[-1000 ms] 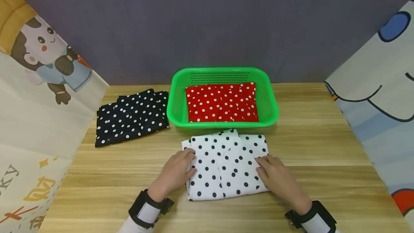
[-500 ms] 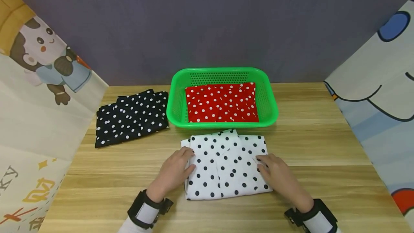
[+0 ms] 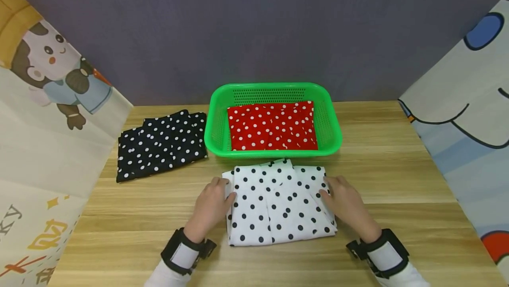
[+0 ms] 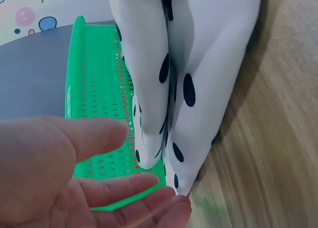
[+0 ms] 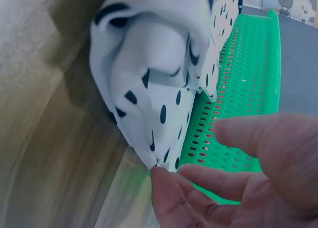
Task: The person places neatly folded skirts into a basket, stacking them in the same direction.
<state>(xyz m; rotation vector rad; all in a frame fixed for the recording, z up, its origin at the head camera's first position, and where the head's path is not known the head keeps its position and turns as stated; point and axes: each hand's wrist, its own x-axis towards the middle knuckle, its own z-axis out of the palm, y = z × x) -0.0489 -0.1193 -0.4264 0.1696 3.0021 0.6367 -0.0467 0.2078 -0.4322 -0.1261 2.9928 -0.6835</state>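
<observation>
While the folded white polka-dot cloth [image 3: 280, 207] lies well in from the back edge of the tabletop [image 3: 397, 167], L hand [image 3: 210, 203] & R hand [image 3: 347, 200] touch its sides, fingers loose, not gripping. Prob light, floppy; imo pinch all layers at both sides.

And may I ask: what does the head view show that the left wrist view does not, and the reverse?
Only the head view: the folded black polka-dot cloth, the upper face of the red polka-dot cloth inside the green basket, and the cartoon animal in blue.

Only the left wrist view: the side edges of the white polka-dot cloth's layers, and a pink spot on the wall print.

Both: the white cloth, the basket, the left hand and the wooden table.
</observation>
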